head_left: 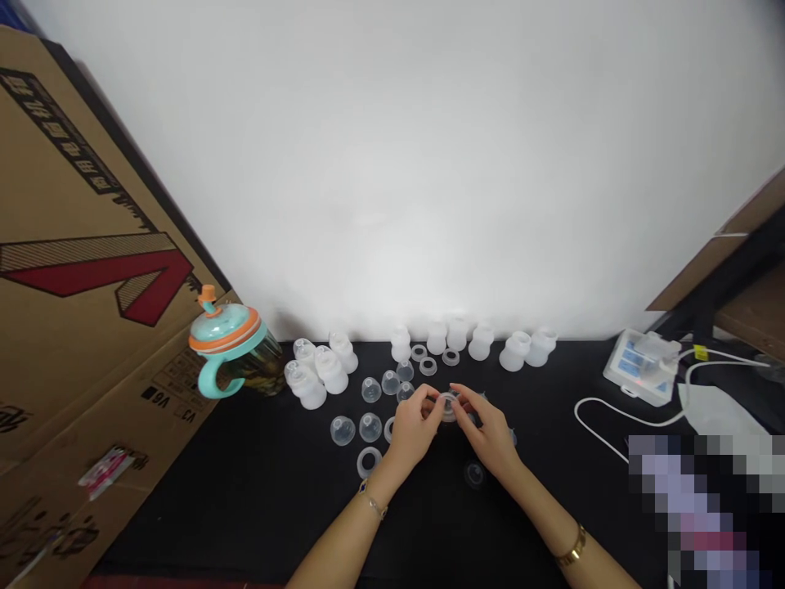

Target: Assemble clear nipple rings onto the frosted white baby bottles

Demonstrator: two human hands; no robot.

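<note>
Between the fingertips of both hands, over the black table, is a translucent bottle collar ring (448,411). My left hand (417,424) pinches its left side and my right hand (491,432) pinches its right side. Whether a nipple sits inside the ring is too small to tell. Close to my left hand lie clear dome caps (370,427) and a loose collar ring (369,463). A small clear nipple (474,474) rests on the table below my right hand. More clear pieces are partly hidden behind my right hand.
White baby bottles (480,342) stand along the wall, with loose rings (428,366) before them. Several capped bottles (331,370) stand to the left, beside a teal-handled jug (245,348) and a cardboard box (91,270). On the right are a white power strip (641,368) and cable (650,423).
</note>
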